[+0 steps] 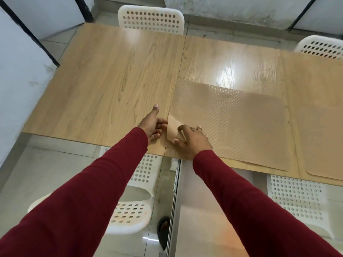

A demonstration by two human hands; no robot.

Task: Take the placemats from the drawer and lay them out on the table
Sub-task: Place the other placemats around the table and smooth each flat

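A thin tan placemat (232,123) with a fine dotted pattern lies flat near the front edge of the wooden table (111,75). Its left corner is curled up, pinched by the fingers of the right hand (193,141). The left hand (153,123) is open just beside this corner. Another placemat (326,164) lies at the table's right edge.

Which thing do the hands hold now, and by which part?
The right hand lifts the near-left corner of the top placemat of a stack; the left hand is beside it, apparently holding nothing.
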